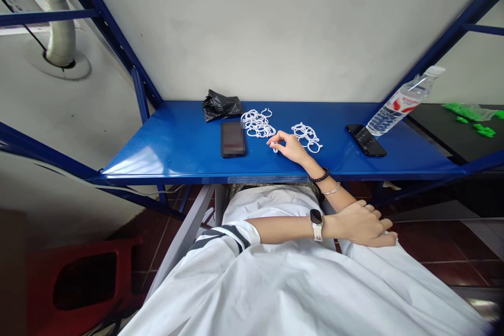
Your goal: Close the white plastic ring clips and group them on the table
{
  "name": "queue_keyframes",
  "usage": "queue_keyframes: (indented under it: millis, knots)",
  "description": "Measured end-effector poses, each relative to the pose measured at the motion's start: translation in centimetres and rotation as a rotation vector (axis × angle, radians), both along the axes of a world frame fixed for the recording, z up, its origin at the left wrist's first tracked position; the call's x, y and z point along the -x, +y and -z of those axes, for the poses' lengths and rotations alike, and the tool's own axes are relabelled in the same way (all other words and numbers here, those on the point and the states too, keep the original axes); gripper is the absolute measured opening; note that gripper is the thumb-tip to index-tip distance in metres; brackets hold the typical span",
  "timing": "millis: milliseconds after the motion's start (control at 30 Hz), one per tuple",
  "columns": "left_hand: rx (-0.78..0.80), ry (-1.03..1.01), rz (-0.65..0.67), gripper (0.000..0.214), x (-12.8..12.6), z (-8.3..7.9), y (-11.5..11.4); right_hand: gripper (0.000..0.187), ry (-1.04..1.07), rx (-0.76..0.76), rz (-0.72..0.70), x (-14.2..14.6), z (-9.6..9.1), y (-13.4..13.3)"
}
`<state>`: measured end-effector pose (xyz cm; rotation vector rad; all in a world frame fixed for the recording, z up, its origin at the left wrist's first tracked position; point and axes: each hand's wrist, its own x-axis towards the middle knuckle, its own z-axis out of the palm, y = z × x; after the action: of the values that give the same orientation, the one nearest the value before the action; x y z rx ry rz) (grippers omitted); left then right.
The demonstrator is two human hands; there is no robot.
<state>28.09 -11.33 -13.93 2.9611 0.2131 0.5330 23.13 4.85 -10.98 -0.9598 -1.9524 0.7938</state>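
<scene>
My right hand (289, 146) reaches onto the blue shelf (173, 147), between two piles of white plastic rings. Its fingertips pinch one small white ring (275, 149). The larger ring pile (258, 123) lies just left of the hand and the smaller pile (307, 135) just right of it. Bead and metal bracelets circle that wrist. My left hand (362, 223), with a white smartwatch on its wrist, lies across my lap against the right forearm. Its fingers rest flat on the white cloth and hold nothing.
A dark phone (233, 139) lies left of the rings, with a crumpled black bag (220, 106) behind it. Another phone (366, 140) and a tilted water bottle (401, 102) sit at the right. Green pieces (478, 121) lie on a dark surface far right. A red stool (82, 283) stands lower left.
</scene>
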Motion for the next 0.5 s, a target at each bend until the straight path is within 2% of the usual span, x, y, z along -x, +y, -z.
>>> queue_keyframes:
  millis: [500]
  knots:
    - [0.015, 0.003, 0.008, 0.047, 0.01, -0.1, 0.24, 0.025, -0.044, -0.047, 0.044, 0.05, 0.02, 0.17]
